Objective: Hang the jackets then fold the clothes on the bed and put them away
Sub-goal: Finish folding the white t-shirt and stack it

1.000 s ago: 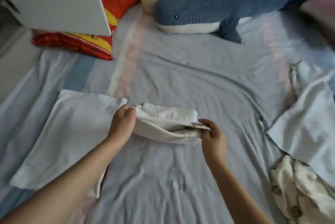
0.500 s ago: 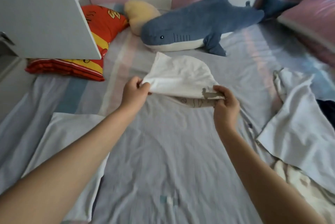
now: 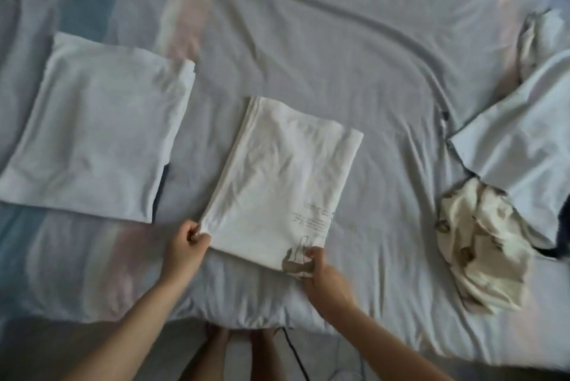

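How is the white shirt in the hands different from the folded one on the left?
The held shirt has a brown print and small writing near one corner; the left shirt looks plain. Both hands, left and right, pinch the held shirt's near corners; nobody touches the left shirt. The held shirt looks narrower. Both are pale, folded flat on the bed.

Head view, steeply downward, near bed
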`<state>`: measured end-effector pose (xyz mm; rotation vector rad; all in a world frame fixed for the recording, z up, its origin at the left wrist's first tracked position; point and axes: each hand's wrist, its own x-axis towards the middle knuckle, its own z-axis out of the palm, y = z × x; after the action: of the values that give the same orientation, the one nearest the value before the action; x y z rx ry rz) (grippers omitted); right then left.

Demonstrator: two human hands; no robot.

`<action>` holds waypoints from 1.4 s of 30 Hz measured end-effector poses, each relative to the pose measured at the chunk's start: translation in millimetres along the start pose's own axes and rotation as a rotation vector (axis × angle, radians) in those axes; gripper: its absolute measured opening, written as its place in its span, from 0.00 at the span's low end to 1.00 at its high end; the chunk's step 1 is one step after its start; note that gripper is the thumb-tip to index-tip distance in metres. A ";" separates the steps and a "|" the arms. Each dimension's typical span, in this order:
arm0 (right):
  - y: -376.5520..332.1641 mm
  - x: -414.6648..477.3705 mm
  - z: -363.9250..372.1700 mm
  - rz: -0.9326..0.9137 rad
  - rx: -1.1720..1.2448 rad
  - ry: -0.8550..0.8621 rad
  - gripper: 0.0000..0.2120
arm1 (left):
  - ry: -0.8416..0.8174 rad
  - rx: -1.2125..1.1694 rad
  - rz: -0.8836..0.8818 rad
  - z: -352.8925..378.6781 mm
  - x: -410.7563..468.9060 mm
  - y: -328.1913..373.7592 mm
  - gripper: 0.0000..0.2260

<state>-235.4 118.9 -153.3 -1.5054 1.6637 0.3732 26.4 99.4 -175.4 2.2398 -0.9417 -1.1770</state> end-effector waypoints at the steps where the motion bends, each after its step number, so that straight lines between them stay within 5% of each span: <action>1: 2.8 -6.9 9.8 -0.033 -0.048 -0.022 0.23 | 0.029 -0.024 -0.032 -0.7 -10.3 -7.6 0.09; 4: 15.8 -13.6 11.1 -0.113 -0.141 0.126 0.20 | 0.090 -0.139 -0.126 5.8 -29.6 -23.5 0.13; 7: 6.4 11.1 -8.0 0.003 0.062 0.373 0.10 | 0.132 -0.183 -0.173 10.2 -28.8 -27.4 0.11; 12: -55.7 96.9 -68.5 -0.217 0.130 0.671 0.16 | 0.111 -0.270 -0.177 9.6 -17.4 -20.2 0.06; 19: -164.9 212.1 -118.1 -0.119 0.025 0.419 0.22 | 0.144 -0.216 -0.094 16.3 -15.9 -47.7 0.06; 27: -182.0 232.2 -116.7 -0.051 0.293 0.501 0.09 | 0.290 -0.198 -0.121 20.9 -15.6 -44.6 0.06; 32: -188.7 232.1 -113.4 -0.051 0.173 0.575 0.10 | 0.449 -0.147 -0.282 28.2 -20.6 -25.2 0.08; 34: -184.2 215.2 -99.9 -0.224 -0.017 0.758 0.15 | 0.535 0.129 -0.221 31.5 -19.5 -15.4 0.10; 36: -171.6 184.1 -73.0 -0.582 -0.114 0.809 0.19 | 0.530 0.333 -0.019 39.2 -20.6 -3.2 0.16; 39: -120.3 140.5 -19.6 -1.061 -0.519 0.508 0.25 | 0.278 0.533 0.368 60.5 -22.2 -1.3 0.26; 42: -81.3 155.3 -28.1 -1.219 -0.887 0.329 0.27 | 0.105 0.689 0.389 66.2 -17.2 -29.5 0.41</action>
<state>-159.5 -24.2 -225.8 -3.0166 0.4520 0.1592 -25.3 127.7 -221.0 2.3971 -1.8466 -0.6008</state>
